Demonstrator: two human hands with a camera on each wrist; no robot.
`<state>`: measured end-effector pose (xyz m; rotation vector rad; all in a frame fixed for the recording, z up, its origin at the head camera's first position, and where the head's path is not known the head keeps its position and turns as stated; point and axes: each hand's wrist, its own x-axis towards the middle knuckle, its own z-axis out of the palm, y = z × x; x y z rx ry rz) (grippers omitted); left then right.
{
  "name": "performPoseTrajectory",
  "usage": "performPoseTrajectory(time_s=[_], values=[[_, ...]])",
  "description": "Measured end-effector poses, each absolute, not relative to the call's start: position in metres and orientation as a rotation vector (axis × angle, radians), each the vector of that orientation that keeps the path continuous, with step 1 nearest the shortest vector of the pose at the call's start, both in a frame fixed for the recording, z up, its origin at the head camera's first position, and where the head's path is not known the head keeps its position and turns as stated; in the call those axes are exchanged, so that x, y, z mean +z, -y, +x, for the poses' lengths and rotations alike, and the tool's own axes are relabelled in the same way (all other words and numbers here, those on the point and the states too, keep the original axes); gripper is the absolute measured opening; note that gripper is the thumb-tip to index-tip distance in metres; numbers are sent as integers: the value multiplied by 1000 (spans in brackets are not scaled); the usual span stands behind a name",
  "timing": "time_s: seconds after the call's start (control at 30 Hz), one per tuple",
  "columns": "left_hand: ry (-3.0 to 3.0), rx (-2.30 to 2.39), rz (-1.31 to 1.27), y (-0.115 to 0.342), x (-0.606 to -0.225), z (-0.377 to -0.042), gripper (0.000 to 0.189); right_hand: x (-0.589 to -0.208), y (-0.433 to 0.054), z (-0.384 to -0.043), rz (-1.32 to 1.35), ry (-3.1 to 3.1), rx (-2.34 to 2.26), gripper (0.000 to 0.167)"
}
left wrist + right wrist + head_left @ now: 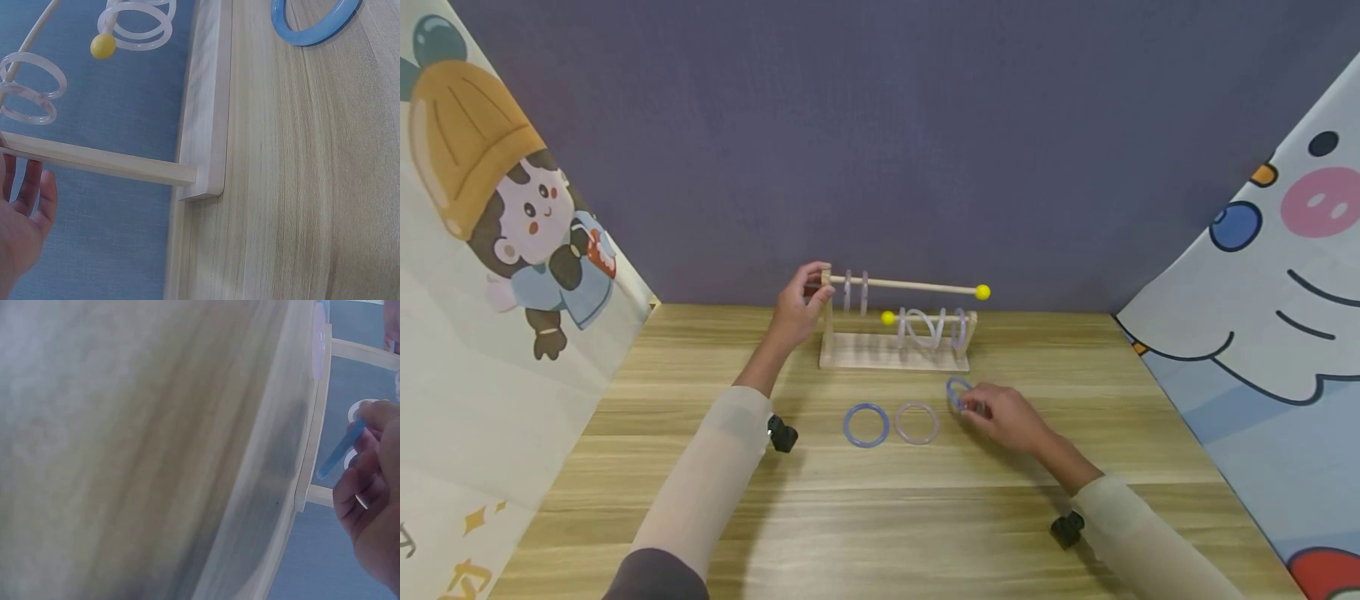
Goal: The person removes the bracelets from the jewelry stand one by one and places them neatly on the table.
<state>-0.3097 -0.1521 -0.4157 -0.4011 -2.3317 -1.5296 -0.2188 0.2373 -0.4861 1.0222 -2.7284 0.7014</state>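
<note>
Gripping the left post [828, 321] of the wooden rack [865, 354] is the left hand [797, 308]; then a blue ring [867, 407] and a pinkish ring [916, 405] lie on the table [865, 517]; the right hand [1009, 418] pinches a second blue ring [951, 392], near the rack.

Head view: even, moderate light; soft shadows on flat, yellow-brown, wood-grain tabletop [865, 517]. Left wrist view: bluish cast. Right wrist view: tabletop foreground heavily blurred, hazy upper left; edge bowed.

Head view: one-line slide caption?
Left grip on a wooden ring stand, right grip holding a blue ring, while another blue ring and a pale ring lie on the table.
</note>
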Motion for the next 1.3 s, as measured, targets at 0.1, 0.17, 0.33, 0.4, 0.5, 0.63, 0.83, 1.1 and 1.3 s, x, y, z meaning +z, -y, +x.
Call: performPoseTrajectory(time_s=[0.1,0.17,0.33,0.4,0.5,0.63,0.83,1.1,1.3], values=[[2327,-1530,-401,152,-416,-310,41,-488,-238,-218,1077,2723,656,12],[2327,-1531,-401,152,-416,-310,41,-489,-238,-218,1120,2711,640,12],[2328,-1531,-405,152,-416,-310,41,-491,-239,-217,1178,2729,606,11],[2326,-1530,-408,152,-416,-310,41,-491,-238,-216,1186,2744,581,10],[2325,-1527,-405,152,-416,-310,41,-492,-238,-216,1206,2746,538,9],[2332,-1526,-400,152,-416,-309,41,-491,-237,-215,1246,2758,489,8],[2335,-1535,-399,152,-416,-309,41,-493,-235,-215,1265,2833,458,7],[2342,-1535,-386,152,-415,-308,41,-494,-235,-214,1254,2838,477,9],[2328,-1549,-392,151,-414,-307,40,-494,-235,-214,1239,2870,490,10]])
